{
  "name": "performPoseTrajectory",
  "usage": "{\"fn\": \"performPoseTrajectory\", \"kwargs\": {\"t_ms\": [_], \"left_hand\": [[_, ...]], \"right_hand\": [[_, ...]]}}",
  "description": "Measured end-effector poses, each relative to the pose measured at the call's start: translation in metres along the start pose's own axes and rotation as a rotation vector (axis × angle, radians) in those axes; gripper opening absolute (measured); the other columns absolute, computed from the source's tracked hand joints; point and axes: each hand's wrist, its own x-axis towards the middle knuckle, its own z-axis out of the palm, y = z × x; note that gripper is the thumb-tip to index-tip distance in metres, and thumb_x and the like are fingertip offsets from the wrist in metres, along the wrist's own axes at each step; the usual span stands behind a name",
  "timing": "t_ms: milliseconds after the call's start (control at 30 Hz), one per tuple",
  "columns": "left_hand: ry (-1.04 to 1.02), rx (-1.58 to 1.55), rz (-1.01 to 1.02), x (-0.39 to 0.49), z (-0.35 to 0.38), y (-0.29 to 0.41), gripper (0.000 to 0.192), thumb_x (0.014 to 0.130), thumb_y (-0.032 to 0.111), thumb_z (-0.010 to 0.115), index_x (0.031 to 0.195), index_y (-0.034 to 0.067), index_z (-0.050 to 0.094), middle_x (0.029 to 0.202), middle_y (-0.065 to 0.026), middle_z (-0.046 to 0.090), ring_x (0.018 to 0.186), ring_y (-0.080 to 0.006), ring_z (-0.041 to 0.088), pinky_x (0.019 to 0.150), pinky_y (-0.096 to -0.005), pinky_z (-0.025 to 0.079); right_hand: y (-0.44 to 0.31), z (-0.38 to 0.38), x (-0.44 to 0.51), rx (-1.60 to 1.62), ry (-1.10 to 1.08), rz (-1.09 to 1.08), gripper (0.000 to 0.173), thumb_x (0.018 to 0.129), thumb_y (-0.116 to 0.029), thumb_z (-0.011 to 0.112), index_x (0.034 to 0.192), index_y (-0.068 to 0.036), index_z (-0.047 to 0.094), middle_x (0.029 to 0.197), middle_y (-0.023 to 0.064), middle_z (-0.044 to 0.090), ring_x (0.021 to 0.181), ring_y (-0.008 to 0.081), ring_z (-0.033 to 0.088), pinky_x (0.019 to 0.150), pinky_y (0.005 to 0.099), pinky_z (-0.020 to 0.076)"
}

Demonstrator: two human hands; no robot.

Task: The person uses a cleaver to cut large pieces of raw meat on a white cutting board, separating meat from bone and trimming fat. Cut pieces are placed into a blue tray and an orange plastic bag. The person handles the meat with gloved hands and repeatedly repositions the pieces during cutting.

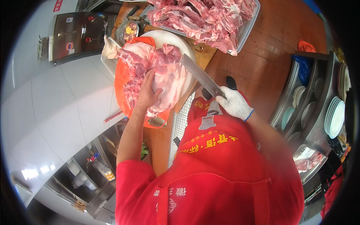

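A large slab of raw meat with ribs and a pale fatty side (168, 84) lies over a round white chopping board (187, 46) and an orange plastic bag (120, 84). Bare, my left hand (149, 91) rests on the meat with its thumb spread from the fingers. My right hand (234, 102), in a white knit glove, grips the handle of a cleaver (201, 74). The broad blade points up and left, its tip close to the meat's right edge. Whether the tip touches the meat I cannot tell.
Beyond the board stands a clear plastic tub (249, 31) heaped with raw meaty bones (199, 19). A plucked bird (109, 49) and a bowl of food (130, 30) are at the far left. Plate shelves (317, 92) stand right; a white tiled wall (70, 90) rises left.
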Motion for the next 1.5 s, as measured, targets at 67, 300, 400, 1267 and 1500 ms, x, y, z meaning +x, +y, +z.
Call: {"fn": "performPoseTrajectory", "kwargs": {"t_ms": [67, 300, 400, 1267, 1500], "left_hand": [[0.017, 0.002, 0.020, -0.002, 0.003, -0.001, 0.093, 0.077, 0.001, 0.086, 0.160, 0.003, 0.044, 0.162, -0.0204, 0.046, 0.150, -0.0407, 0.045, 0.125, -0.0440, 0.039], [0.108, 0.037, 0.075, -0.004, 0.008, -0.011, 0.067, 0.084, -0.002, 0.080, 0.147, -0.002, 0.056, 0.151, -0.0196, 0.058, 0.140, -0.0414, 0.055, 0.119, -0.0446, 0.046], [0.144, 0.099, 0.151, -0.004, 0.016, -0.016, 0.059, 0.088, -0.002, 0.075, 0.145, -0.002, 0.058, 0.148, -0.0203, 0.059, 0.137, -0.0413, 0.057, 0.117, -0.0443, 0.048], [0.447, 0.089, -0.413, -0.064, -0.013, -0.043, 0.103, 0.080, 0.032, 0.090, 0.159, -0.006, 0.035, 0.153, -0.0296, 0.046, 0.142, -0.0464, 0.047, 0.118, -0.0555, 0.041], [0.282, -0.045, -0.374, -0.057, -0.040, -0.062, 0.097, 0.078, 0.036, 0.088, 0.153, -0.010, 0.046, 0.138, -0.0303, 0.061, 0.133, -0.0451, 0.057, 0.114, -0.0482, 0.047]], "right_hand": [[-0.003, 0.006, -0.002, 0.009, 0.002, -0.006, 0.033, 0.103, -0.025, 0.064, 0.124, 0.000, 0.067, 0.100, 0.0283, 0.073, 0.094, 0.0438, 0.072, 0.084, 0.0475, 0.0555], [-0.018, 0.046, -0.004, 0.109, 0.069, 0.050, 0.032, 0.105, -0.022, 0.063, 0.126, 0.001, 0.067, 0.094, 0.0201, 0.074, 0.081, 0.0323, 0.072, 0.075, 0.0421, 0.0551], [-0.029, 0.077, -0.001, 0.345, 0.082, 0.152, 0.031, 0.107, -0.021, 0.062, 0.129, 0.001, 0.066, 0.084, 0.0124, 0.071, 0.063, 0.0199, 0.067, 0.060, 0.0360, 0.0528], [-0.095, 0.237, -0.062, 0.237, 0.359, 0.186, 0.022, 0.107, -0.013, 0.060, 0.123, 0.002, 0.063, 0.074, 0.0038, 0.059, 0.049, 0.0104, 0.052, 0.044, 0.0307, 0.0430], [-0.094, 0.233, -0.068, 0.215, 0.379, 0.208, 0.022, 0.105, -0.014, 0.059, 0.121, 0.002, 0.063, 0.073, 0.0049, 0.059, 0.047, 0.0120, 0.055, 0.043, 0.0311, 0.0438]]}}
